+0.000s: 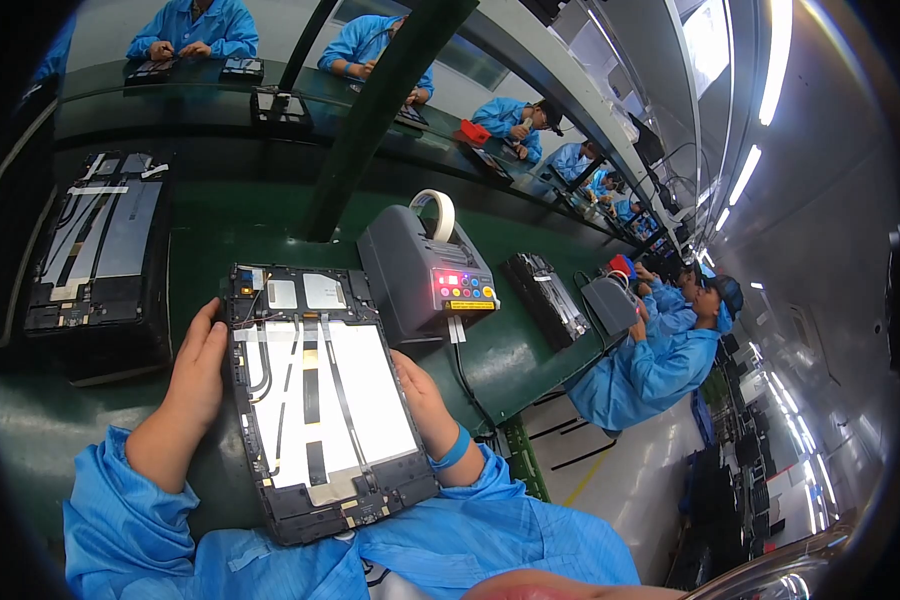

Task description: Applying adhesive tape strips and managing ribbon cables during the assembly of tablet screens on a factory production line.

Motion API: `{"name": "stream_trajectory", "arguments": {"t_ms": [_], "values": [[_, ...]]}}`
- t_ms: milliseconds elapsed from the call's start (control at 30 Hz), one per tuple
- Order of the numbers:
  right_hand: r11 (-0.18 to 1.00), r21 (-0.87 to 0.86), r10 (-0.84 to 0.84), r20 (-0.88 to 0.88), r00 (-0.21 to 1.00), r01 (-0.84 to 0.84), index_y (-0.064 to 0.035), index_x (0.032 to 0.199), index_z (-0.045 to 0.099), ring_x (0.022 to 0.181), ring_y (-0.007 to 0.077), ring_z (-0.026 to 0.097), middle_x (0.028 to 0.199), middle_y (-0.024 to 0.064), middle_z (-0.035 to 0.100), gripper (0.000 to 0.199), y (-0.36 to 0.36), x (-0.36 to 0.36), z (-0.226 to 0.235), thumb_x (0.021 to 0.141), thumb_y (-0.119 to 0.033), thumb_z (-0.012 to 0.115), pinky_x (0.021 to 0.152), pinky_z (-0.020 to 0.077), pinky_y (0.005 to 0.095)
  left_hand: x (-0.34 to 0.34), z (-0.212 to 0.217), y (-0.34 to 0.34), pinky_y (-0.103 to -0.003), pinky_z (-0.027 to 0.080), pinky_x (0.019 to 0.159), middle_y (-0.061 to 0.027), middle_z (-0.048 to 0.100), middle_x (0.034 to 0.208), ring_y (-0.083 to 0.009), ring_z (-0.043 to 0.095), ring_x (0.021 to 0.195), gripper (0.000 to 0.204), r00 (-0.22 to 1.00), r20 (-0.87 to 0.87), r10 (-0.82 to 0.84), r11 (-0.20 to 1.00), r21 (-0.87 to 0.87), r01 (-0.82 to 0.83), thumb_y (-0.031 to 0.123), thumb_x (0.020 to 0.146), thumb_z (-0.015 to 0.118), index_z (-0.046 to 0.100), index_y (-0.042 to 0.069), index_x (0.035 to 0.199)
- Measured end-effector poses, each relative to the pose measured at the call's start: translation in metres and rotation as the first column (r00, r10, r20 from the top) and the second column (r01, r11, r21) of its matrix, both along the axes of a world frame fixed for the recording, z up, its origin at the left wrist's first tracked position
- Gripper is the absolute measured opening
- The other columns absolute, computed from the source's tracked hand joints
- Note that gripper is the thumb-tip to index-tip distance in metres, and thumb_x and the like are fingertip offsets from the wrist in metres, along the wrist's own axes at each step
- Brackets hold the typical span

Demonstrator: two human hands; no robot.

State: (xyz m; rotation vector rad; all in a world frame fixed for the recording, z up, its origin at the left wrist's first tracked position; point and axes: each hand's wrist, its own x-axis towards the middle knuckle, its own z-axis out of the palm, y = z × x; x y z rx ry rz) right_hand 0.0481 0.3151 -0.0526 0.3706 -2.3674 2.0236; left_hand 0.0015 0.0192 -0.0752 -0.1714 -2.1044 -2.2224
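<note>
Between my hands is an opened tablet [385, 375], its inside facing up. White battery panels, black flex cables, silver shield plates and a black frame show in it. My left hand [200, 360] grips its left edge, fingers pointing up along the side. My right hand [422, 400] holds the opposite edge, with most of its fingers hidden behind the tablet. Just beyond the tablet's upper right corner stands a grey tape dispenser [395, 265]. It carries a roll of white tape [444, 215], has a lit red display, and a short tape strip sticks out at its front.
A tall stack of opened tablets [100, 250] stands at the left on the green bench [220, 220]. More tablets [550, 300] lie right of the dispenser, near a second dispenser [610, 305]. A green post [370, 130] rises behind. People in blue [660, 360] work along the line. A black cable hangs at the bench edge.
</note>
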Motion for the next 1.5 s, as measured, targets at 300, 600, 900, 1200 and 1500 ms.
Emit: {"name": "stream_trajectory", "arguments": {"t_ms": [300,600,900,1200,1500], "values": [[1.0,0.0,-0.001,0.011,1.0,0.001,0.0048,0.123,0.049,0.103,0.0175,0.055,0.11,0.0121,0.06,0.052,0.0,0.0,0.002,0.098,-0.04,0.04,0.089,0.0426,0.0281,0.0,0.002,0.001,-0.032,0.027,0.106,-0.022,0.042,0.135,-0.0272,0.04,0.127,0.052,1.0,0.024,-0.005,0.999,0.033,0.004,0.029,0.096,0.038,0.035,-0.004,0.136],[1.0,-0.005,0.0,0.015,1.0,0.0,0.0042,0.123,0.049,0.101,0.0168,0.056,0.109,0.0117,0.06,0.052,-0.001,0.001,0.002,0.098,-0.04,0.04,0.087,0.0434,0.0278,0.001,0.001,0.0,-0.032,0.028,0.106,-0.022,0.043,0.135,-0.0268,0.041,0.126,0.052,1.0,-0.001,0.001,1.0,-0.013,-0.001,0.029,0.096,0.038,0.035,-0.004,0.136],[1.0,-0.005,-0.002,0.016,1.0,0.002,0.0042,0.124,0.049,0.102,0.0171,0.056,0.11,0.012,0.06,0.051,-0.001,0.0,0.002,0.098,-0.039,0.04,0.088,0.0434,0.028,0.0,0.002,0.001,-0.032,0.028,0.105,-0.022,0.043,0.135,-0.0267,0.041,0.126,0.052,1.0,0.03,-0.008,0.999,0.047,0.007,0.029,0.096,0.038,0.035,-0.004,0.136],[1.0,-0.005,0.002,0.022,1.0,-0.001,0.0043,0.124,0.049,0.103,0.0172,0.056,0.111,0.0117,0.06,0.051,0.001,0.001,0.002,0.098,-0.038,0.04,0.088,0.0433,0.0282,0.001,0.001,0.003,-0.031,0.028,0.105,-0.0218,0.042,0.135,-0.0266,0.04,0.126,0.051,1.0,0.011,0.002,1.0,0.007,-0.003,0.028,0.096,0.038,0.035,-0.003,0.136],[0.956,-0.29,0.003,0.161,0.987,0.045,0.0019,0.135,0.036,0.118,0.02,0.047,0.13,0.0139,0.047,0.058,-0.021,0.021,0.024,0.098,-0.043,0.036,0.1,0.0378,0.0319,0.011,-0.005,0.004,-0.034,0.033,0.105,-0.0181,0.041,0.136,-0.0245,0.044,0.122,0.055,1.0,0.005,0.025,0.964,0.263,-0.026,0.035,0.099,0.034,0.027,-0.001,0.14]]}}
